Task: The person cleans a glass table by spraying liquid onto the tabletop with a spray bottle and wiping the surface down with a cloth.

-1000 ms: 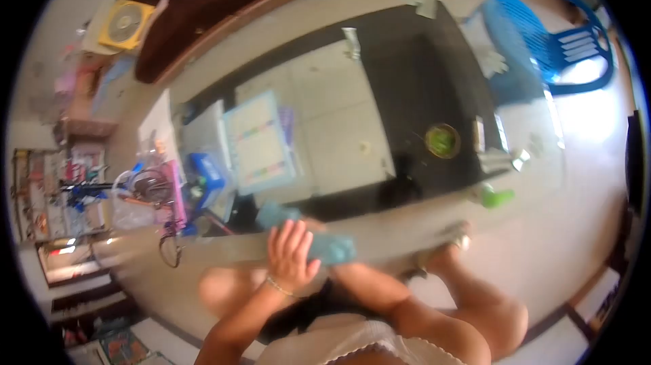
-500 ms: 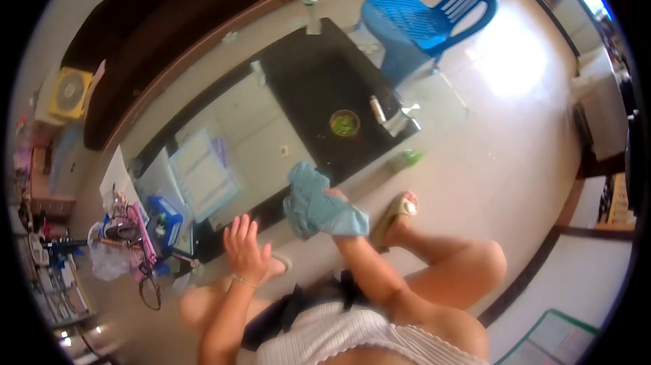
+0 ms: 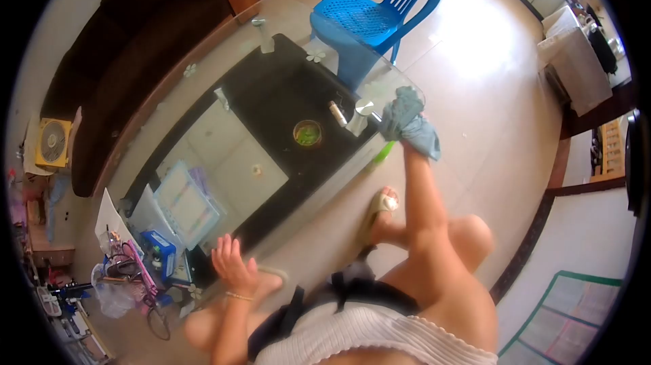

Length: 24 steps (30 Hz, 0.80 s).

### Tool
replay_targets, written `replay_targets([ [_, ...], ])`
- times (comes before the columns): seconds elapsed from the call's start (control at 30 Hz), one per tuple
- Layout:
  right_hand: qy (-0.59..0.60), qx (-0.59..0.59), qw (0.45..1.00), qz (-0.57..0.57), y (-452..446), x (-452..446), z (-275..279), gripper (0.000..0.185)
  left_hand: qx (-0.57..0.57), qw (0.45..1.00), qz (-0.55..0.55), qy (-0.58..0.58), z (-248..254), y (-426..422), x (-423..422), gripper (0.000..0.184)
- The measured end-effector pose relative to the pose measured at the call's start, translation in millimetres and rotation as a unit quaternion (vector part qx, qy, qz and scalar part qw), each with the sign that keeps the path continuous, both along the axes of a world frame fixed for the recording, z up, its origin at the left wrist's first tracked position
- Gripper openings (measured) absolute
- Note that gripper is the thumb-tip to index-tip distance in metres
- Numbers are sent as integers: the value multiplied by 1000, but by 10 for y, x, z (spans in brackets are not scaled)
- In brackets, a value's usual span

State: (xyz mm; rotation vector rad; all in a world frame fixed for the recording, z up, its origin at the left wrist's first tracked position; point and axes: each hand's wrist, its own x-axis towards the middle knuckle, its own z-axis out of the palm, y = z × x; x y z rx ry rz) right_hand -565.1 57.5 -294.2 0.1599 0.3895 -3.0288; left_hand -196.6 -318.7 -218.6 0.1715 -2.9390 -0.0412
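Observation:
A grey-blue cloth (image 3: 411, 121) is bunched over my right hand (image 3: 411, 146), which is closed on it and mostly covered. That hand reaches out to the right end of the glass table (image 3: 247, 188), with the cloth at the corner of the top. My left hand (image 3: 232, 266) is held near the table's front edge, fingers stretched out and nothing in it. A round dish with green contents (image 3: 307, 134) shows in the dark part of the table, beside a small cylindrical thing (image 3: 337, 114).
A blue plastic chair (image 3: 366, 19) stands at the table's far right end. Papers (image 3: 183, 205), a blue box (image 3: 159, 253) and a plastic bag of odds and ends (image 3: 114, 292) crowd the left end. A dark sofa (image 3: 129, 53) runs behind. A green object (image 3: 384, 153) shows near the front edge.
My right hand has carried the cloth from the table's front middle to its right corner, the arm now stretched out. My left hand stays open near the front edge. The view has shifted.

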Motion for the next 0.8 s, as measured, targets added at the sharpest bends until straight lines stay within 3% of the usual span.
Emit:
replay_targets([
  [0.1,26,-45,997,60,-248,363,-163,46,-12,1000,-3,7,-39,-12,2,50],
  [0.27,124,-119,943,286,-420,516,-189,48,-16,1000,-11,13,-62,-32,-8,48],
  [0.33,-50,-37,950,305,-217,240,-171,54,-13,1000,-13,2,-10,-12,-27,49],
  [0.37,-128,70,958,246,-73,20,-521,52,-11,1000,-13,-5,-2,-13,-34,49],
  [0.43,-128,168,962,174,145,-163,-880,50,-1,1000,-10,-22,-5,-42,-29,50],
  [0.47,-40,383,919,86,361,-221,-1131,45,4,999,-6,-36,-28,-71,-15,51],
  [0.53,112,621,774,48,498,-349,-1000,42,17,999,-8,-40,-17,-106,-14,52],
  [0.6,52,431,884,175,589,-683,-478,44,36,998,-12,-53,-52,-127,14,53],
  [0.67,-94,132,952,261,628,-916,-216,46,46,997,-20,-56,-76,-161,7,54],
  [0.8,-184,110,943,254,511,-1069,-116,46,90,989,-7,-117,63,-184,-1,53],
])
